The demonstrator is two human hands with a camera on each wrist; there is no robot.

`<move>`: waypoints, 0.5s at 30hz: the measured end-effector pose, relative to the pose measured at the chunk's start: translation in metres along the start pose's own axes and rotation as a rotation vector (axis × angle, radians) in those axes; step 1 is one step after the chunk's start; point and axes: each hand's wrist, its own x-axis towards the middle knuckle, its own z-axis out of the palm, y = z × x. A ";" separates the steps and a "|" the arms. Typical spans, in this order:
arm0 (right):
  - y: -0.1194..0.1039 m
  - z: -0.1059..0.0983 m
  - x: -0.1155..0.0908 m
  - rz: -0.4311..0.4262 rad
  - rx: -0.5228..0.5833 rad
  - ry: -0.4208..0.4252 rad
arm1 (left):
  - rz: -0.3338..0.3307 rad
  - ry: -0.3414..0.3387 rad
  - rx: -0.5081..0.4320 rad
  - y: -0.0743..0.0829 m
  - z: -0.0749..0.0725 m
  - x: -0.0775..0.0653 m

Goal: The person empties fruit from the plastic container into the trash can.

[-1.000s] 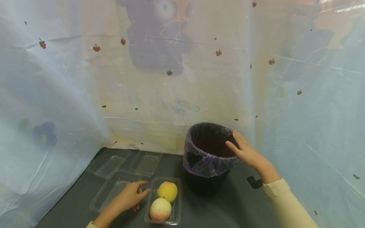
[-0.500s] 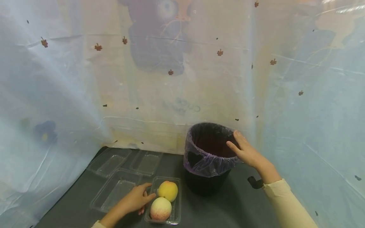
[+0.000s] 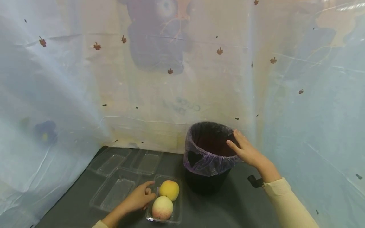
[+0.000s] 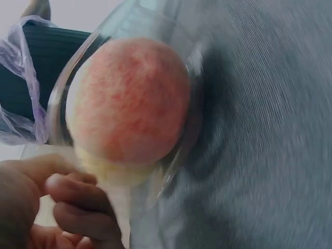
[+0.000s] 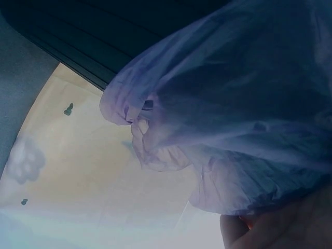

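Note:
My left hand (image 3: 138,198) pinches the left edge of a see-through plastic tray (image 3: 178,210), its other fingers curled in the left wrist view. Two peaches lie in that tray: a yellow one (image 3: 169,190) at the far end, and a pale one with a pink blush (image 3: 162,208) at the near end. The blushed peach (image 4: 132,98) looms large in the left wrist view and mostly hides the other. My right hand (image 3: 251,155) rests on the right rim of a black bin (image 3: 206,183), fingers straight, thumb apart. A thin purple bin bag (image 3: 212,164) lines the bin.
Three more see-through trays (image 3: 115,191) lie on the dark tabletop (image 3: 233,205) at the left. A black curved piece (image 3: 255,181) shows by the right wrist. A printed plastic sheet (image 3: 176,95) hangs behind and along both sides.
My left hand has moved right onto the tray's edge, and its fingers have drawn in. The tray and peaches have shifted slightly right. My right hand has stayed on the bin.

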 end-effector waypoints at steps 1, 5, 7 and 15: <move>0.000 0.000 0.000 -0.002 0.002 -0.002 | -0.002 0.008 -0.031 0.000 0.001 0.001; 0.000 -0.001 0.000 -0.006 0.002 -0.002 | -0.020 0.064 -0.098 0.001 0.004 0.004; -0.001 -0.001 0.000 -0.010 0.000 -0.001 | -0.015 0.096 -0.094 0.000 0.006 0.005; -0.002 -0.002 -0.001 -0.006 -0.007 -0.006 | 0.014 0.188 -0.075 0.001 0.004 0.005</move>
